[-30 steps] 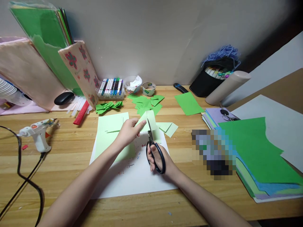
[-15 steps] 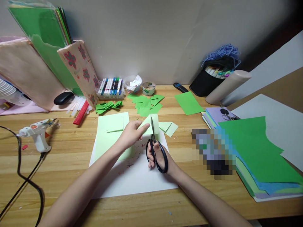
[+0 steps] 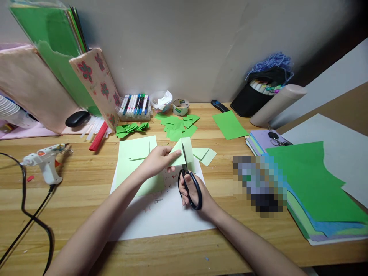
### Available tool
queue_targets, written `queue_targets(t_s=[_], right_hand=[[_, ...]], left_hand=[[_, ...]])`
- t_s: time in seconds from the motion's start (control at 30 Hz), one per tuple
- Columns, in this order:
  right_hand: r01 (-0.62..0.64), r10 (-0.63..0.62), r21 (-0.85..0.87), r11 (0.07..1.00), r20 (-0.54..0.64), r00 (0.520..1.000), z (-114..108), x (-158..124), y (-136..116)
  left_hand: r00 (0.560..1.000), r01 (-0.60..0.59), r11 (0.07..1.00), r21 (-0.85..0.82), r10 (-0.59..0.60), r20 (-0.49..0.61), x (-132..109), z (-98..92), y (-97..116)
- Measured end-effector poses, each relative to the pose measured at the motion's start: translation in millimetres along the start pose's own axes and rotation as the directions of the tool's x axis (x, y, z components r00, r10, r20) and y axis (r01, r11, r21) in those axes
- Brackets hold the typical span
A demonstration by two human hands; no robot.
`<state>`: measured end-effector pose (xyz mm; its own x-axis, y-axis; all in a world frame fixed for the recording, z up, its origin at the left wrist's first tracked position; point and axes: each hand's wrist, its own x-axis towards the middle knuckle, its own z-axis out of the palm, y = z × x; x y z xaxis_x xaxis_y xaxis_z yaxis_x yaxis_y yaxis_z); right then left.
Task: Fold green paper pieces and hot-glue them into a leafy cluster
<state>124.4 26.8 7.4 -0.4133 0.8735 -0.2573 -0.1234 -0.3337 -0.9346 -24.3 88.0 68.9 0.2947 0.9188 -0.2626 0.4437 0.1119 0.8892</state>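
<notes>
My left hand (image 3: 161,158) pinches a folded piece of pale green paper (image 3: 187,147) between thumb and fingers. My right hand (image 3: 193,191) has its fingers through the handles of black scissors (image 3: 198,199). The scissor blades lie along the fold edge of that paper, pointing away from me. Beneath both hands is a white sheet (image 3: 161,222) with small marks on it. A larger pale green sheet (image 3: 126,149) lies on its left part, with a folded pale green piece on top. Right of the held paper are more folded pale green pieces (image 3: 207,156).
Bright green paper pieces (image 3: 176,126) and folded green bits (image 3: 130,130) lie behind my hands. A marker box (image 3: 134,107), tape roll (image 3: 181,107) and small bowl (image 3: 161,103) stand by the wall. The glue gun (image 3: 47,163) is left; stacked paper (image 3: 310,184) is right.
The scissors' handles have drawn slightly closer together. Both hands and the paper stay in nearly the same place.
</notes>
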Motion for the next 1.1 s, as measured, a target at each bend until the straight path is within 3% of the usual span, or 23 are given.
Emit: queue_targets(t_s=[0.13,0.27,0.6,1.1], right_hand=[[-0.006,0.007,-0.032,0.999,0.036,0.999,0.0,-0.6,2.5],[-0.022,0.024,-0.035,0.999,0.057,0.998,0.4,-0.8,3.6],[-0.089,0.084,0.074,0.993,0.059,0.995,2.4,-0.7,1.2],[-0.053,0.053,0.046,0.998,-0.006,0.999,1.5,-0.7,5.1]], left_hand=[[0.969,-0.137,0.976,0.172,0.168,-0.179,4.1,-4.5,-3.4],[0.940,-0.149,0.947,0.284,0.225,-0.257,6.6,-1.6,-7.3],[0.941,-0.149,0.894,0.423,0.260,-0.217,1.7,6.5,-4.7],[0.938,-0.159,0.918,0.363,0.256,-0.235,-0.9,12.5,-2.1]])
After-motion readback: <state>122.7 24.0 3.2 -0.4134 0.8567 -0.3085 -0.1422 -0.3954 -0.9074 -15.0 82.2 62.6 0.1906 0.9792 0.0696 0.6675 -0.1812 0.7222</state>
